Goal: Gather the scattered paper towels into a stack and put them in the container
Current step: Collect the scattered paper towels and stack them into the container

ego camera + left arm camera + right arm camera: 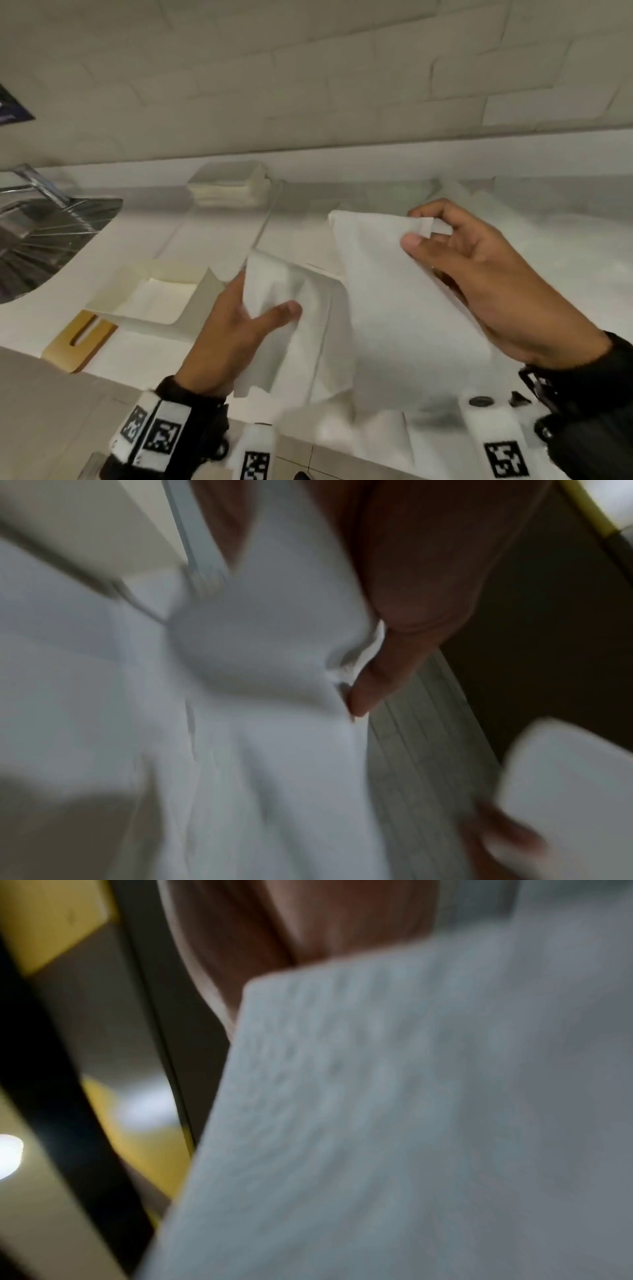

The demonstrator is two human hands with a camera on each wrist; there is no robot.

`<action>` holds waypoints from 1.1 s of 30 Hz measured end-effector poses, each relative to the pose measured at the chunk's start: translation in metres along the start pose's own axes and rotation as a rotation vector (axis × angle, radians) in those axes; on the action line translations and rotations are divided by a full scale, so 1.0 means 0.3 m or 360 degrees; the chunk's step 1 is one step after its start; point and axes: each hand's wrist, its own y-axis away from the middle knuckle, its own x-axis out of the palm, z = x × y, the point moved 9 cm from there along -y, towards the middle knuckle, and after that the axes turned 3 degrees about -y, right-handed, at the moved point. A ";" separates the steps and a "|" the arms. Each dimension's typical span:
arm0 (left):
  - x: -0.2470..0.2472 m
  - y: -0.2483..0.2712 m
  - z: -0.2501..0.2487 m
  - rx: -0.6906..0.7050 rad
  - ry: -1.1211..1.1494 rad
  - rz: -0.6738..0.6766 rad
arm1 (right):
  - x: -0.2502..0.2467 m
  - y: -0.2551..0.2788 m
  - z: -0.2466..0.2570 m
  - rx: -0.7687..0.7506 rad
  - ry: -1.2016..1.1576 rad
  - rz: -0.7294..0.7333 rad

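In the head view my left hand (263, 315) grips a bunch of white paper towels (301, 329) above the counter, thumb across the front. My right hand (431, 233) pinches the top corner of another white paper towel (387, 308), which hangs beside and partly over the left bunch. The cream open container (113, 305) sits on the counter to the left of my left hand, with a white sheet lying inside. The left wrist view shows my thumb (373, 685) pressed on crumpled white towel (260, 669). In the blurred right wrist view, towel (411, 1123) fills most of the picture.
A metal sink (41, 233) lies at the far left. A wooden lid with a slot (78, 342) sits under the container's near corner. A clear box with a stack of towels (229, 192) stands at the back by the tiled wall. More white paper (513, 219) lies behind my right hand.
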 end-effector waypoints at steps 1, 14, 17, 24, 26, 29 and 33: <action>0.043 0.001 -0.016 0.0058 -0.0017 0.0060 | 0.022 -0.022 -0.032 -0.0017 0.0147 -0.0031; 0.176 0.030 0.060 -0.0200 0.0724 0.0266 | 0.198 -0.098 -0.095 -0.0462 0.1473 -0.0466; 0.106 -0.013 0.117 -0.0187 0.0608 0.0138 | 0.158 -0.085 -0.119 -0.0285 0.1111 -0.0593; 0.012 -0.056 0.301 -0.0621 0.0794 0.0146 | 0.265 -0.082 -0.405 0.0624 -0.0069 0.0132; 0.000 -0.065 0.330 -0.0663 0.0678 0.0131 | 0.261 -0.126 -0.416 0.0469 0.0057 -0.0065; -0.004 -0.086 0.323 -0.0588 0.0574 0.0185 | 0.244 -0.165 -0.427 0.0326 0.0237 -0.0258; -0.036 -0.122 0.279 -0.0266 0.0308 0.0035 | 0.265 -0.175 -0.419 0.0271 0.0158 -0.0279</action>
